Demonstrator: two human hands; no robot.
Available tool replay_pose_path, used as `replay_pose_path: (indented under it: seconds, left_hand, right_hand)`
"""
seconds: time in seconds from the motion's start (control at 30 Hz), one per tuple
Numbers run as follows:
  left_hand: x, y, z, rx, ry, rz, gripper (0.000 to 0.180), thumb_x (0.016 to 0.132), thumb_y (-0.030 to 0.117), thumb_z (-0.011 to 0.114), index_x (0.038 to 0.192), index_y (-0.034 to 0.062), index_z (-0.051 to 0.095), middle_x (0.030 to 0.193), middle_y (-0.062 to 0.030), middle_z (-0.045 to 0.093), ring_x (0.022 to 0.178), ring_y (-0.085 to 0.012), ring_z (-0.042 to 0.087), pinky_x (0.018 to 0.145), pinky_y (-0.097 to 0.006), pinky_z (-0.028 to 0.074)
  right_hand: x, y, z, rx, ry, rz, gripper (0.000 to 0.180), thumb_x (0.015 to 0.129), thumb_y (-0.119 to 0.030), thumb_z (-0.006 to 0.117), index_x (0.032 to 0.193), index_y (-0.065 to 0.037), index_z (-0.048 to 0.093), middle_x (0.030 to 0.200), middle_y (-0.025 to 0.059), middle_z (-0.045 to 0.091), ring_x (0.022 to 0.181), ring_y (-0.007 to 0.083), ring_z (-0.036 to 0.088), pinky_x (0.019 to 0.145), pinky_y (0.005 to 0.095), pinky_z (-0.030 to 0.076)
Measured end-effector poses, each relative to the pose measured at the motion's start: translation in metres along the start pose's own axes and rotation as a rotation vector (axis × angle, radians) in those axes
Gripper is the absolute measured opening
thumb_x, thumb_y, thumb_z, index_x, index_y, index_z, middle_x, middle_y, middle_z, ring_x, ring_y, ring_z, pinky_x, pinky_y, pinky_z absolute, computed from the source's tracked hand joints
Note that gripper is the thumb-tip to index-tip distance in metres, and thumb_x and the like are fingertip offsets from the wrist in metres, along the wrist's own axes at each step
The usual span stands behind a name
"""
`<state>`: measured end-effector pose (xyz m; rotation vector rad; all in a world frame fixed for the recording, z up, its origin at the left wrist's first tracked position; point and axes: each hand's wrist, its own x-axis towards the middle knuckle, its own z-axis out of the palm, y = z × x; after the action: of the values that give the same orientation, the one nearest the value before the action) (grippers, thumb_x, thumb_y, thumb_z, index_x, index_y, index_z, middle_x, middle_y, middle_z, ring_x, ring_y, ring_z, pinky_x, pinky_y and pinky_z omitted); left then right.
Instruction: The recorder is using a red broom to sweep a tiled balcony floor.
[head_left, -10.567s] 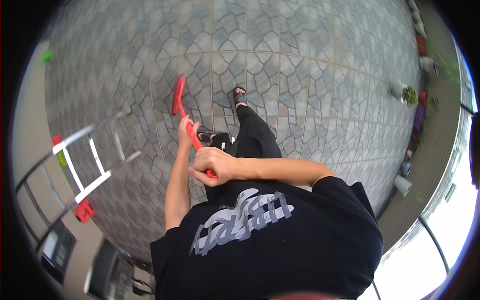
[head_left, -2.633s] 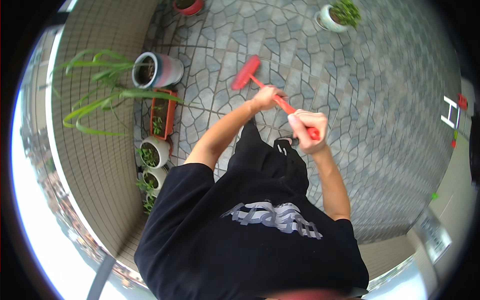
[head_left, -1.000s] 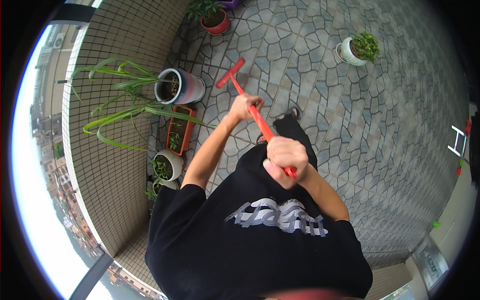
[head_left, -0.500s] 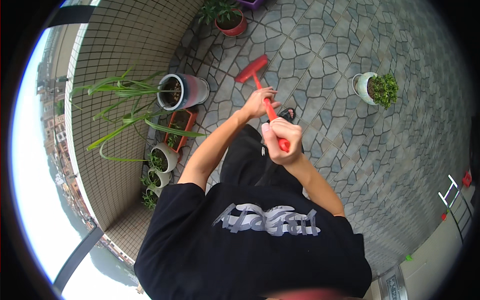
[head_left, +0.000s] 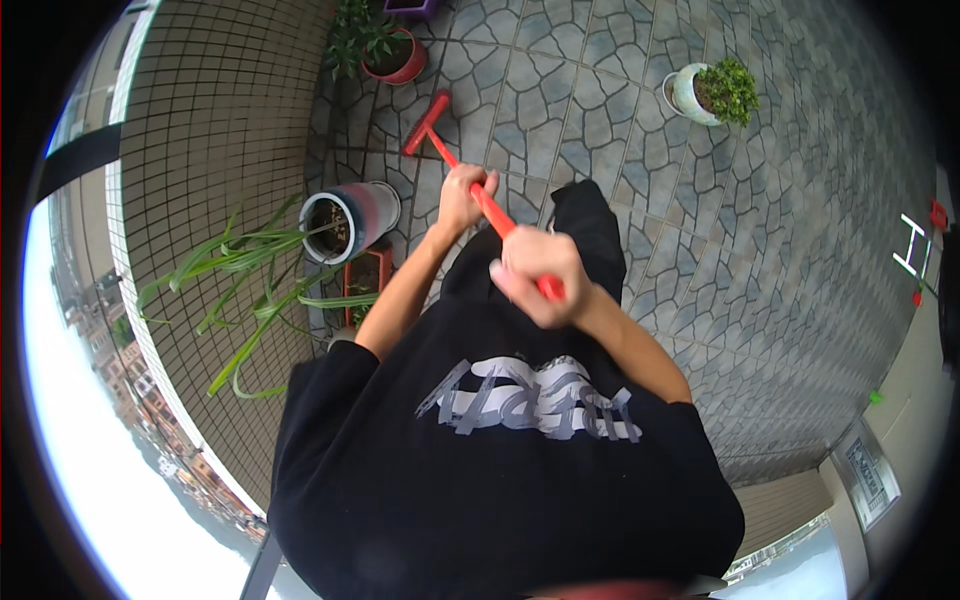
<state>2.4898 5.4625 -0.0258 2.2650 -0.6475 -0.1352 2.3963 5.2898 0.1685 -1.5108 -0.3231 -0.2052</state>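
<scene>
A red broom [head_left: 440, 140] slants from in front of my chest toward the far left, its head down on the stone-patterned floor [head_left: 530, 85]. My left hand [head_left: 463, 200] is closed round the handle partway down, nearer the head. Higher up, close to the handle's end, my right hand [head_left: 545, 268] wraps it in a fist, slightly blurred. The red end of the handle pokes out below the right fist. The broom head lies between a red flowerpot [head_left: 405, 62] and a tall blue-grey pot [head_left: 365, 215] with long-leaved plants.
A tiled wall [head_left: 210, 130] runs along the left, with an orange planter [head_left: 368, 275] beside it. A purple planter [head_left: 410, 8] stands at the far edge. To the right are a pale pot with a leafy plant [head_left: 700, 92] and a white metal frame [head_left: 912, 247].
The broom head has shifted left toward the wall and the red flowerpot, and both hands have moved with it. The view has turned, and one leg now reaches further forward.
</scene>
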Motion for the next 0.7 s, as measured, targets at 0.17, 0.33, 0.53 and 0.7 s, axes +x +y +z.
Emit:
replay_pose_path:
  seconds: [0.17,0.33,0.53,0.7]
  left_hand:
    - [-0.014,-0.053,0.031,0.061,-0.356,0.067,0.040,0.090,0.032,0.071,0.067,0.0004,0.064,0.075,-0.0182,0.065,0.079,-0.0392,0.063,0.074,-0.048,0.049]
    - [0.013,-0.005,0.095,-0.060,-0.131,-0.055,0.028,0.081,0.021,0.069,0.066,-0.0013,0.062,0.070,-0.0181,0.062,0.077,-0.0395,0.063,0.075,-0.049,0.050]
    - [0.065,0.123,0.188,-0.319,-0.100,-0.015,0.026,0.073,0.013,0.072,0.059,0.0015,0.054,0.060,-0.0175,0.056,0.060,-0.0394,0.057,0.059,-0.047,0.046]
    - [0.068,0.207,0.218,-0.309,-0.007,-0.079,0.027,0.078,0.011,0.071,0.060,0.0026,0.054,0.059,-0.0156,0.055,0.058,-0.0385,0.056,0.059,-0.048,0.046]
  right_hand:
    - [-0.024,0.052,-0.010,-0.048,-0.183,0.017,0.037,0.087,0.004,0.067,0.058,-0.002,0.045,0.055,0.0102,0.046,0.051,0.0265,0.050,0.059,0.0374,0.043]
    - [-0.020,0.036,-0.081,-0.040,-0.113,0.062,0.036,0.087,0.007,0.065,0.058,0.000,0.046,0.055,0.0108,0.046,0.049,0.0280,0.046,0.059,0.0373,0.043]
    - [-0.002,-0.028,-0.203,-0.086,-0.134,0.071,0.038,0.084,0.008,0.067,0.057,-0.002,0.043,0.053,0.0085,0.041,0.046,0.0282,0.042,0.051,0.0378,0.036]
    - [-0.014,-0.054,-0.272,-0.038,-0.362,-0.088,0.038,0.077,-0.001,0.073,0.055,-0.009,0.044,0.053,0.0053,0.046,0.045,0.0252,0.048,0.048,0.0364,0.037]
